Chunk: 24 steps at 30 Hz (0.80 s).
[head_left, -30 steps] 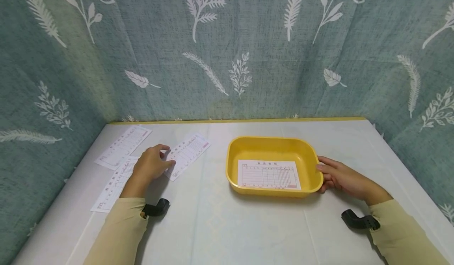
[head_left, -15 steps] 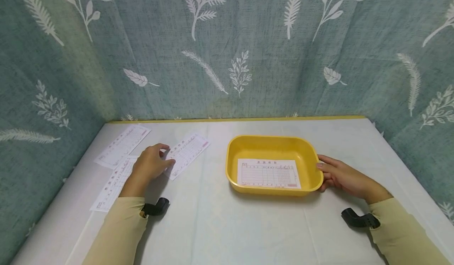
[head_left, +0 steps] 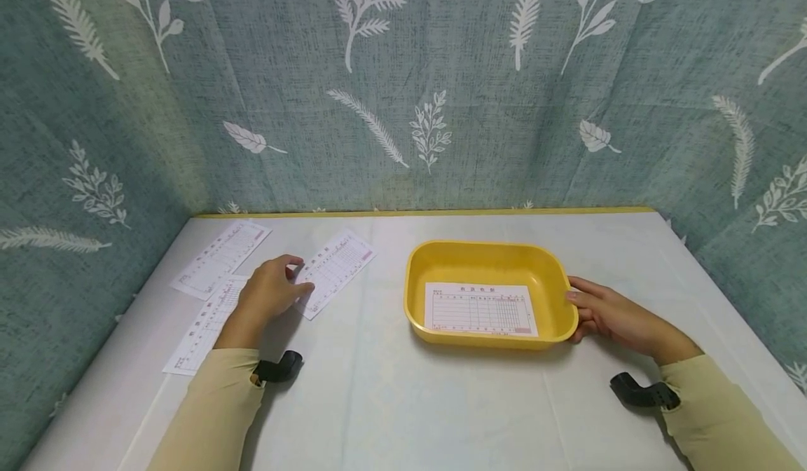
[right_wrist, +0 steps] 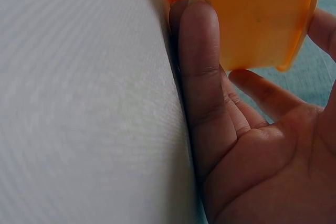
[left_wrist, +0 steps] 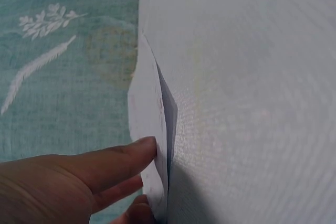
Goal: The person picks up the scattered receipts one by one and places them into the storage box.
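In the head view my left hand pinches the near-left edge of a white printed receipt slip. The left wrist view has the thumb lying on that slip, which bows slightly, with other fingers at its edge. On the other side, my right hand grips the right end of a yellow plastic tray, thumb at the rim. Close up in the right wrist view, the lower fingers rest along the tray's outer wall, near the tabletop. Another receipt slip lies inside the tray.
Two more receipt slips lie at the left, one towards the back and one partly hidden by the left wrist. White cloth covers the table. A green leaf-patterned curtain encloses the back and sides.
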### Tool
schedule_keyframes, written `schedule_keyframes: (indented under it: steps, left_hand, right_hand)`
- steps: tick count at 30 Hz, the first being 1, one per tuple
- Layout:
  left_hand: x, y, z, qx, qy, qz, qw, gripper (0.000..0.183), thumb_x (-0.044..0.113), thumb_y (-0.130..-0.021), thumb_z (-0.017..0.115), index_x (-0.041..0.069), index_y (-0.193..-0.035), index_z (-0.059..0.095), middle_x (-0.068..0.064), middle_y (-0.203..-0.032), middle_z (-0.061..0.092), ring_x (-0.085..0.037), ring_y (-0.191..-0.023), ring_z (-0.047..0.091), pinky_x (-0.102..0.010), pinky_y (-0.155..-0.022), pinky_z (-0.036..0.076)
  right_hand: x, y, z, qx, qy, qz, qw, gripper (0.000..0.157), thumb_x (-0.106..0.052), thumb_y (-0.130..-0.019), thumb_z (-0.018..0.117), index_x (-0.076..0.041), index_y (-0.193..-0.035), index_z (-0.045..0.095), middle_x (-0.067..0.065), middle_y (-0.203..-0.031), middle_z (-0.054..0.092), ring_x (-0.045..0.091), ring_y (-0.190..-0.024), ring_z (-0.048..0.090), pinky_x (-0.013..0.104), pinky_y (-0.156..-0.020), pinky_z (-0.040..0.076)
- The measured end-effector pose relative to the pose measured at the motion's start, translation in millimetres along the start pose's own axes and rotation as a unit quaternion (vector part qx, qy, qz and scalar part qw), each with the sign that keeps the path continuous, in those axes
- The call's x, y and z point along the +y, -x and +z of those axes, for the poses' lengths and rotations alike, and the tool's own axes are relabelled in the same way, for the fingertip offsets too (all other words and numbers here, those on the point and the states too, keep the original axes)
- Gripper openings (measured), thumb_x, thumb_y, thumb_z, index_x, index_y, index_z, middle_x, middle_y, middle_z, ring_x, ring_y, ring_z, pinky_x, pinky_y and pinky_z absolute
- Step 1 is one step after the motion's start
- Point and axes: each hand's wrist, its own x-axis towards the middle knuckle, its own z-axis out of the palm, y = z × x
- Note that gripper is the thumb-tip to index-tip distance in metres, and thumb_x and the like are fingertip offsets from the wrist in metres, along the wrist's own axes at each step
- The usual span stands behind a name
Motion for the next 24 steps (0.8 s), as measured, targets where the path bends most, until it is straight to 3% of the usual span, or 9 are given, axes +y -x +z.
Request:
schedule_keyframes:
  steps: [9, 18, 24]
  left_hand:
    - [1.3, 1.8, -0.7, 0.003, -0.010, 0.009, 0.9999, 0.056, 0.025, -0.091, 0.072, 0.004, -0.140, 0.054, -0.024, -0.124, 0.062, -0.036, -0.103, 0.058, -0.049, -0.084, 0.046]
    - [0.9, 0.7, -0.5, -0.001, -0.028, 0.002, 0.9996, 0.056, 0.028, -0.091, 0.072, 0.008, -0.140, 0.055, -0.020, -0.121, 0.064, -0.037, -0.106, 0.058, -0.057, -0.088, 0.038]
    - [1.2, 0.6, -1.7, -0.009, -0.021, 0.003, 0.9997, 0.055, 0.028, -0.092, 0.071, 0.008, -0.141, 0.054, -0.019, -0.119, 0.065, -0.034, -0.102, 0.059, -0.054, -0.086, 0.039]
  right_hand:
    - [0.8, 0.4, 0.5, 0.009, 0.003, 0.006, 1.000, 0.077, -0.037, -0.108, 0.039, 0.003, -0.158, -0.003, 0.005, -0.110, 0.072, 0.017, -0.084, 0.069, 0.030, -0.080, 0.059]
    - [0.3, 0.2, 0.2, 0.001, 0.004, -0.002, 1.000, 0.077, -0.037, -0.109, 0.039, 0.004, -0.158, -0.004, 0.004, -0.108, 0.072, 0.017, -0.083, 0.069, 0.030, -0.080, 0.059]
    - [0.0, -0.7, 0.3, 0.002, 0.006, -0.001, 1.000, 0.076, -0.036, -0.109, 0.038, 0.005, -0.157, -0.003, 0.002, -0.106, 0.073, 0.016, -0.082, 0.069, 0.030, -0.079, 0.059]
